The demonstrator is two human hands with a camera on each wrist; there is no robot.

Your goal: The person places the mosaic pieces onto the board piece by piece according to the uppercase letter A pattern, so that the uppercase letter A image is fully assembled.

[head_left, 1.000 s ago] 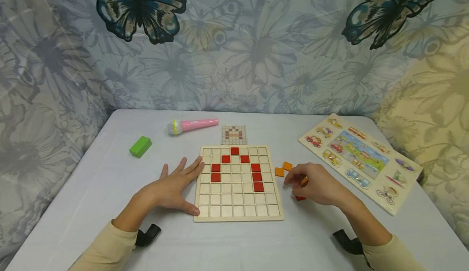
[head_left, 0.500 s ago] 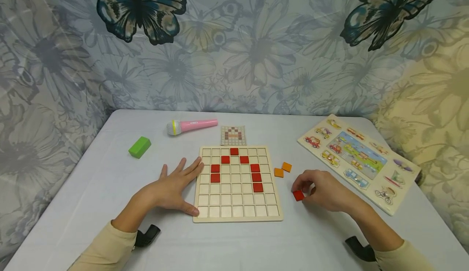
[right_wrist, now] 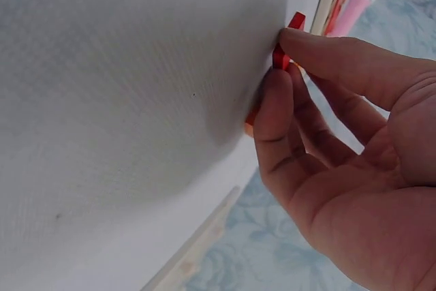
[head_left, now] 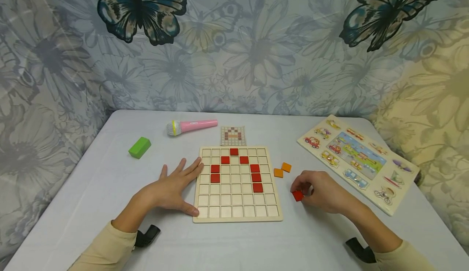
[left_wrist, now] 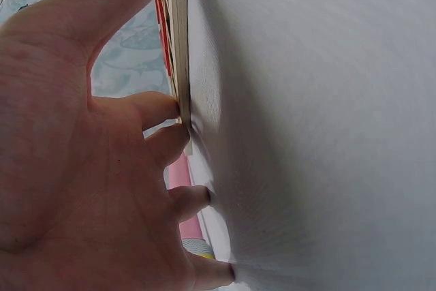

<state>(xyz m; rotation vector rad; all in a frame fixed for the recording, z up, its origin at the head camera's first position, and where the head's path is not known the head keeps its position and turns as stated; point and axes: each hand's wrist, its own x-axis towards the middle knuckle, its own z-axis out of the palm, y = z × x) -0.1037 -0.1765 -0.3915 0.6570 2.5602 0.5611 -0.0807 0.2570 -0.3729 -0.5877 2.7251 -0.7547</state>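
A wooden grid board (head_left: 238, 219) lies flat with several red square tiles (head_left: 233, 152) in its cells. My left hand (head_left: 168, 189) is spread out, with fingertips and thumb at the board's left edge. In the left wrist view, the fingertips reach the board's side (left_wrist: 178, 46) and the white cloth. To the right of the board, my right hand (head_left: 320, 191) pinches a red tile (head_left: 298, 196) at table level. In the right wrist view, thumb and forefinger meet on red wood (right_wrist: 281, 57). An orange piece (right_wrist: 250, 125) shows partly behind the forefinger.
Two orange tiles (head_left: 286, 167) lie beside the board's right edge. A small pattern card (head_left: 233, 136) is behind the board, with a pink toy microphone (head_left: 194, 125) left of it. A green block (head_left: 140, 147) lies at left, a vehicle picture puzzle (head_left: 359, 163) at right.
My right hand has moved slightly right and toward me, from near the orange tiles to the red tile. An orange piece visible among its fingers earlier is hidden in the head view. The left hand stays.
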